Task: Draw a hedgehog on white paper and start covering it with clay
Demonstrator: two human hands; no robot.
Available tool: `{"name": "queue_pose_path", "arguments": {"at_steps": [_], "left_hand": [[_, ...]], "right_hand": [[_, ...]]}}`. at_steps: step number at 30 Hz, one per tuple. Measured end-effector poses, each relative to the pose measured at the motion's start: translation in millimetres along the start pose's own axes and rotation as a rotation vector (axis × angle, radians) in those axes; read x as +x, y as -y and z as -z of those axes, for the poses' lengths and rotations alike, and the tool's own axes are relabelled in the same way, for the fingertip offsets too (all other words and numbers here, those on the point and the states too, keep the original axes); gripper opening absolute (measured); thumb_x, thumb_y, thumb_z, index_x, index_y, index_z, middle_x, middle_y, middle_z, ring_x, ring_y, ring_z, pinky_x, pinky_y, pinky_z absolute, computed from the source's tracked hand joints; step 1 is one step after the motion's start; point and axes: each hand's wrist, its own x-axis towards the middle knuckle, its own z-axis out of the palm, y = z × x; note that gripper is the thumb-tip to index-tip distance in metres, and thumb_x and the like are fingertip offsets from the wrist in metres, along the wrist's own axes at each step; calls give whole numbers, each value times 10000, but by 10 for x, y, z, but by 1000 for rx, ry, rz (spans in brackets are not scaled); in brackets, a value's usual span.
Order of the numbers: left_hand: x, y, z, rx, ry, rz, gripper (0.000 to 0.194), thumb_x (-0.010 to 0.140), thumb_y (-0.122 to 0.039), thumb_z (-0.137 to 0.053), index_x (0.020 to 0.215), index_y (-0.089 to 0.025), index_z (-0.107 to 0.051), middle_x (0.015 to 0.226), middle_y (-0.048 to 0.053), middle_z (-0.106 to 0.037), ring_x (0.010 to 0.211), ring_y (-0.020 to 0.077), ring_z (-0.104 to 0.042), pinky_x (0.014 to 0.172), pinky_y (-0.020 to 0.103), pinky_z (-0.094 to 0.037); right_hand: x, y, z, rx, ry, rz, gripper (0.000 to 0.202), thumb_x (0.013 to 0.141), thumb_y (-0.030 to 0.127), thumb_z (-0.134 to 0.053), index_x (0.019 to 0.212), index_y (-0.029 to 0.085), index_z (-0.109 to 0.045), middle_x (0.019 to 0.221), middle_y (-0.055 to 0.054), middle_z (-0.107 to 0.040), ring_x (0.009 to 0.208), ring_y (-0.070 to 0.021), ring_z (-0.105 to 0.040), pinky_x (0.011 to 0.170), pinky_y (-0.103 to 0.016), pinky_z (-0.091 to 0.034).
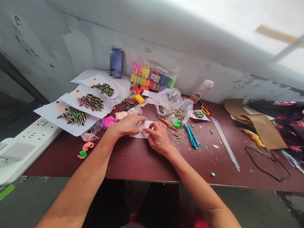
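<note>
A small white paper (140, 134) lies on the dark red table, with faint marks on it. My left hand (130, 124) rests at its left and upper edge, thumb and fingers apart and nothing visible between them. On the right side of the same paper is my right hand (158, 136), its index finger stretched out and touching the surface, the other fingers curled. Anything under that fingertip is too small to make out. Just beyond the right hand lie an orange pen-like tool (169, 124) and a plastic bag of striped seeds (179, 114).
Hedgehog pictures made with seeds lie on white sheets (92, 107) at the left, beside a power strip (35, 136). Clay packs (152, 77) stand at the back. Rightward are a blue cutter (192, 136), scissors (207, 110), clear sticks (225, 144) and a corded yellow glue gun (256, 139).
</note>
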Motion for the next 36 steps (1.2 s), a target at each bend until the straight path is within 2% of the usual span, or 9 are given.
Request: {"name": "queue_pose_path", "arguments": {"at_steps": [3, 11, 17, 25, 36], "left_hand": [[2, -9, 8, 23, 16, 11, 636, 681, -86, -578, 1304, -204, -619, 1314, 76, -677, 1221, 267, -604, 1021, 336, -471], [8, 33, -22, 15, -2, -13, 605, 685, -97, -583, 1278, -211, -634, 1271, 83, -692, 1212, 278, -603, 1029, 367, -468], [13, 37, -23, 22, -3, -26, 599, 680, -91, -581, 1263, -215, -640, 1252, 76, -702, 1203, 270, -610, 1029, 357, -466], [-15, -30, 22, 31, 6, -1, 621, 680, -88, -564, 1287, -202, -628, 1279, 83, -692, 1178, 269, -626, 1017, 347, -477], [4, 11, -15, 21, -2, -17, 614, 685, -99, -569, 1291, -178, -625, 1303, 89, -683, 1230, 271, -603, 1037, 339, -462]], "right_hand": [[-1, -31, -11, 0, -36, -43, 331, 879, 137, -554, 1131, 246, -738, 1054, -76, -587, 966, -227, -458, 923, -382, -313], [3, 10, -6, -36, 39, -16, 259, 892, 168, -572, 1067, 245, -747, 1090, -84, -578, 988, -233, -443, 917, -386, -305], [5, 24, 13, -21, 32, -2, 234, 902, 172, -557, 1007, 240, -755, 1063, -76, -584, 967, -227, -443, 920, -386, -303], [-2, 7, -17, -75, 7, -70, 256, 911, 186, -553, 1084, 230, -736, 1059, -90, -581, 961, -240, -434, 898, -387, -314], [5, 24, -13, -94, 30, -39, 209, 935, 222, -558, 1053, 216, -730, 1065, -93, -587, 959, -237, -436, 887, -376, -310]]}}
